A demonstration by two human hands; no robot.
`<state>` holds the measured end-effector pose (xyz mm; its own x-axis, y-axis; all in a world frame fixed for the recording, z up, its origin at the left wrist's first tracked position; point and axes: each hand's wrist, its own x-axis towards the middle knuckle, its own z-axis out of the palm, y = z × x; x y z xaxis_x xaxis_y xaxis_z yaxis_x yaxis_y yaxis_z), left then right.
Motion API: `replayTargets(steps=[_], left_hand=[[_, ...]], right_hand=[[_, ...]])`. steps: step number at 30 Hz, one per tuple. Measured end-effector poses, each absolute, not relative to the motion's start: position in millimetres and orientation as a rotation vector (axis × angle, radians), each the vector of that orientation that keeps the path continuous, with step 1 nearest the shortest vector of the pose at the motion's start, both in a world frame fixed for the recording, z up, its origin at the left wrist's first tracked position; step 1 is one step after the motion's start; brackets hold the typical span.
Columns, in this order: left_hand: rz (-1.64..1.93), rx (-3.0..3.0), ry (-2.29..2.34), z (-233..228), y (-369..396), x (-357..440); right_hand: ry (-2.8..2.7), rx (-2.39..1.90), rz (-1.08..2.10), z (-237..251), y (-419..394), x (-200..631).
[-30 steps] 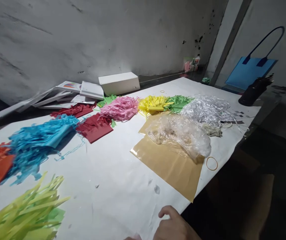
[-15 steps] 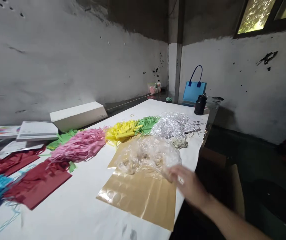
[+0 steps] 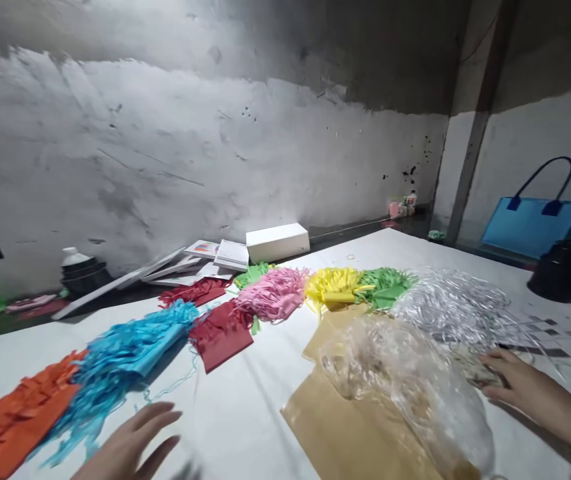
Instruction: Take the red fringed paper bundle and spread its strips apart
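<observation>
My left hand [image 3: 132, 443] is at the bottom left, fingers stretched out and holding nothing, beside fringed blue paper [image 3: 140, 350]. My right hand [image 3: 525, 387] reaches in from the right with thumb and fingers apart at a small greyish-beige bundle [image 3: 468, 365]; whether they press on it I cannot tell. Left of that bundle, a crumpled clear plastic bag [image 3: 400, 373] lies over brown sheets [image 3: 350, 427]. Behind the bundle spreads a heap of shiny silver strands [image 3: 450, 303].
Fringed paper in orange [image 3: 25, 420], dark red [image 3: 222, 333], pink [image 3: 275, 293], yellow [image 3: 332, 287] and green [image 3: 388, 285] lies across the white table [image 3: 245, 413]. A white box [image 3: 278, 241] stands by the wall. A blue bag [image 3: 535, 223] and black container [image 3: 562, 270] are at right.
The view has swung left, bringing in the orange paper and my left hand. My right hand has moved from the plastic bag's near edge to the greyish-beige bundle.
</observation>
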<state>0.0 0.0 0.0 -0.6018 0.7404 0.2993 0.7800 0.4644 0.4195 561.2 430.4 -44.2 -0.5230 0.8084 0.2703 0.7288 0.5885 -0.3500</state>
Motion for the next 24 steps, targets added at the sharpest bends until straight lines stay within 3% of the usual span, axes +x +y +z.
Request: replayTargets(steps=[3, 7, 9, 16, 24], left_hand=[[-0.728, -1.47, -2.695, -7.7, 46.5, -29.6], [-0.715, -1.342, -2.821, -19.4, 88.6, -61.0], [-0.802, -1.277, -2.906, -23.1, 93.4, -72.6], [-1.504, -1.175, -3.022, -25.6, 77.6, -85.9], [-1.849, -1.106, -3.011, -37.9, 73.1, -96.2]], right_hand=[[-2.413, -1.101, 0.285, -9.1, 410.3, 510.9], [-2.739, -0.411, 0.427, 45.9, 341.4, 368.7], [-2.921, -0.062, 0.253, 55.9, 307.4, 282.6], [-2.992, 0.243, 0.074, 1.0, 241.5, 44.8], [-2.941, 0.304, 0.039, -37.5, 244.7, 7.6]])
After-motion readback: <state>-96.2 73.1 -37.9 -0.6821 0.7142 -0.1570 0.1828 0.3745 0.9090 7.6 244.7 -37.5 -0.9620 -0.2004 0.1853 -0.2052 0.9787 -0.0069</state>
